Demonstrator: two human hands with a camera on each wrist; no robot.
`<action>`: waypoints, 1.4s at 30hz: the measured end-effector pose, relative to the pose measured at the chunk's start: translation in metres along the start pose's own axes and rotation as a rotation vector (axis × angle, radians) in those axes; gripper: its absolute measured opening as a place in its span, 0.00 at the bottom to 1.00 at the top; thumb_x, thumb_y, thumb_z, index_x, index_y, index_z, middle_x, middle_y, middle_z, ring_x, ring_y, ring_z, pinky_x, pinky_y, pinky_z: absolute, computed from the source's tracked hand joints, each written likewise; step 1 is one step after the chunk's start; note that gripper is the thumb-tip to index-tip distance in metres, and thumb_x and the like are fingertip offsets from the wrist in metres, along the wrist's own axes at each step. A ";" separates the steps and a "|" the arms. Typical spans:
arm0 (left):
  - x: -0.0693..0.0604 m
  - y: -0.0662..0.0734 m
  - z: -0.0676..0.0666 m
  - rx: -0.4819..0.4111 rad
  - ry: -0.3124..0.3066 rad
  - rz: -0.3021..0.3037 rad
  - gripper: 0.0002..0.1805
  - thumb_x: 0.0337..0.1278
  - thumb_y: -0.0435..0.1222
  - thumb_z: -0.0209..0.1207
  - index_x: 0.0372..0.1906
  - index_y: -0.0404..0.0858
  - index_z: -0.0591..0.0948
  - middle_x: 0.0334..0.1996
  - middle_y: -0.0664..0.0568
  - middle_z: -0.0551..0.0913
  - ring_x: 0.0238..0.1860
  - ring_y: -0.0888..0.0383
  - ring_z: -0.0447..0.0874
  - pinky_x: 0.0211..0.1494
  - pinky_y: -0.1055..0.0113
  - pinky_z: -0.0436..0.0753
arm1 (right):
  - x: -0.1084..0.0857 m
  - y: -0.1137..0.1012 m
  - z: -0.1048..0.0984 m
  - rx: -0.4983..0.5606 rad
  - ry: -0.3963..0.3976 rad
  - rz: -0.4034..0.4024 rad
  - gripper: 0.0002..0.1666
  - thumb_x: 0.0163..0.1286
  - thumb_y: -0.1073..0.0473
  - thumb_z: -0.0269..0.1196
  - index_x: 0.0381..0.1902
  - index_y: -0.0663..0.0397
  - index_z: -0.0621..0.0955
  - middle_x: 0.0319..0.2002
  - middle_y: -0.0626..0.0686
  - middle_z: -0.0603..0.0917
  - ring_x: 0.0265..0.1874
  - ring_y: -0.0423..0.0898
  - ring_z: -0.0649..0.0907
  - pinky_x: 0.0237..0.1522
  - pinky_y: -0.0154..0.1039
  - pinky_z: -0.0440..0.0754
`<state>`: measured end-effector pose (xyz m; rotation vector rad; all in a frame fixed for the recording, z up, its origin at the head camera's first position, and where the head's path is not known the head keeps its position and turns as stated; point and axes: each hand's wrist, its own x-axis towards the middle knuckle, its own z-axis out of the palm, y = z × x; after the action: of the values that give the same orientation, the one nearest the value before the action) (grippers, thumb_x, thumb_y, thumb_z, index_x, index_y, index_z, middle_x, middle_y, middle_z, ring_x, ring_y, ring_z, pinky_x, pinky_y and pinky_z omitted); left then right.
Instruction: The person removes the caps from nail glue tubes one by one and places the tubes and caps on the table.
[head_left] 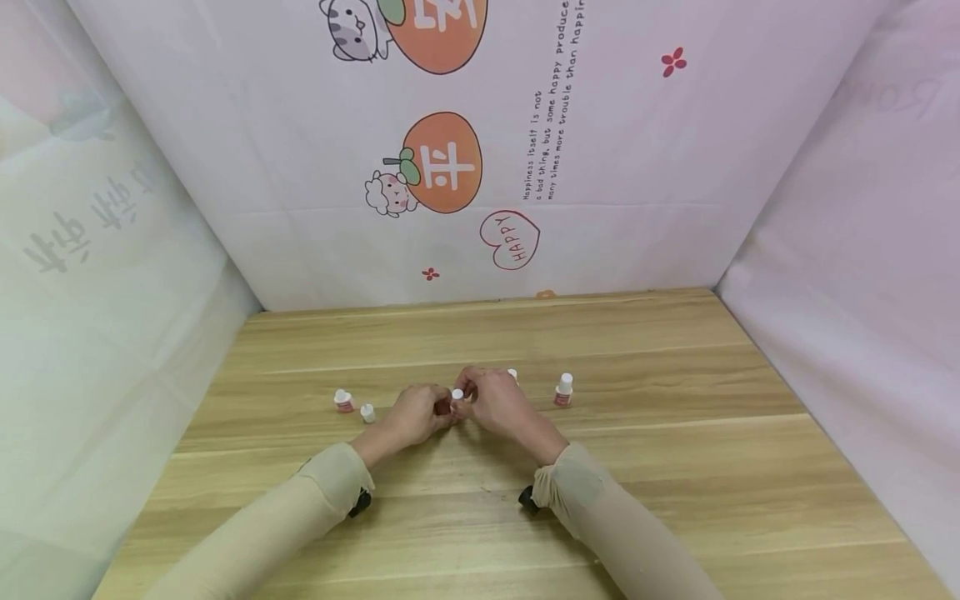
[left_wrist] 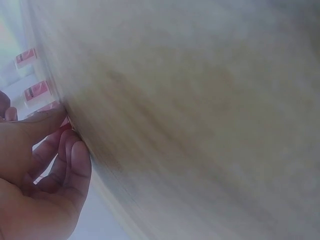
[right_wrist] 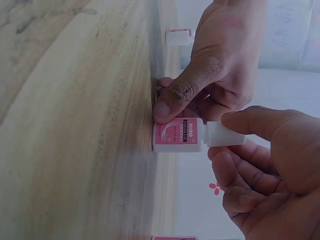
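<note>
Between both hands stands a small nail glue bottle (head_left: 457,406), upright on the table, with a pink label and white cap (right_wrist: 225,135). My left hand (head_left: 414,414) holds the bottle low down, its thumb against the label's bottom edge in the right wrist view. With thumb and fingers, my right hand (head_left: 495,402) pinches the white cap, which sits at the bottle's neck. How far the cap is screwed on I cannot tell. In the left wrist view the left hand's (left_wrist: 45,200) fingers hide most of the bottle.
Left of the hands are another glue bottle (head_left: 344,402) and a small white cap (head_left: 367,413) lying apart from it. A capped bottle (head_left: 564,390) stands to the right. One more white top (head_left: 512,375) shows behind the right hand. Printed cloth (head_left: 615,167) encloses the wooden table (head_left: 480,533).
</note>
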<state>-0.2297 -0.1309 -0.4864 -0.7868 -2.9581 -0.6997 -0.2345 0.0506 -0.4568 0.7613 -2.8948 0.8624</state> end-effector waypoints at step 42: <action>-0.001 0.002 -0.001 -0.013 0.008 -0.008 0.06 0.57 0.37 0.69 0.33 0.41 0.83 0.27 0.55 0.83 0.29 0.63 0.77 0.35 0.70 0.77 | -0.001 -0.001 0.001 0.005 0.020 -0.011 0.10 0.61 0.52 0.73 0.35 0.45 0.81 0.30 0.43 0.86 0.29 0.37 0.81 0.34 0.33 0.76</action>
<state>-0.2280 -0.1303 -0.4847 -0.7721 -2.9546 -0.7207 -0.2331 0.0501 -0.4577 0.7635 -2.8691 0.8718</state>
